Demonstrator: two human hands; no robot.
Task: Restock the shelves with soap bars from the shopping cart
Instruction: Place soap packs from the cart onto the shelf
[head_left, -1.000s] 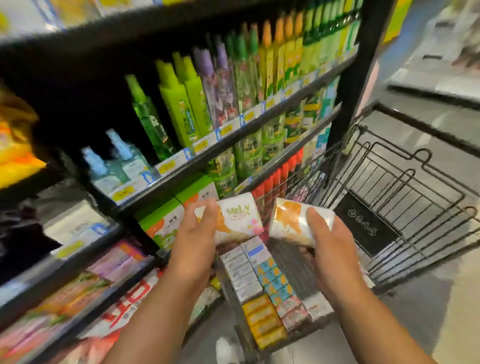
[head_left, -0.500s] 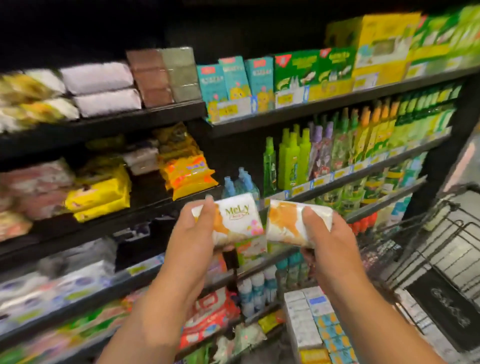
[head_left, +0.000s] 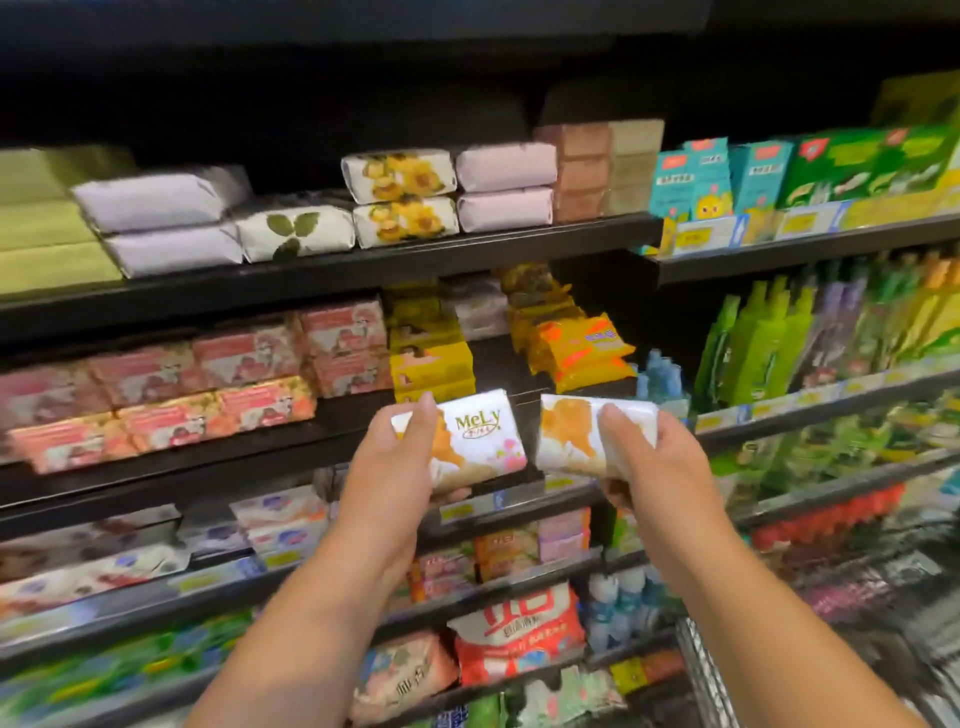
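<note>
A white soap bar marked "MeLy" (head_left: 480, 436) was gripped in the left hand (head_left: 389, 467), with the fingers curled over its left end. A second soap bar (head_left: 569, 434), white with an orange print, was gripped in the right hand (head_left: 660, 462), with the fingers curled over its right end. The two bars were held in the air, level, side by side and just apart, in front of the middle shelf (head_left: 260, 452). On that shelf, pink packs (head_left: 249, 358) were stacked to the left and yellow packs (head_left: 431, 364) just behind the left bar. Paper-wrapped bars (head_left: 400, 176) were stacked on the upper shelf (head_left: 332, 270). A wire corner of the shopping cart (head_left: 701, 670) was seen, blurred, at the lower right.
</note>
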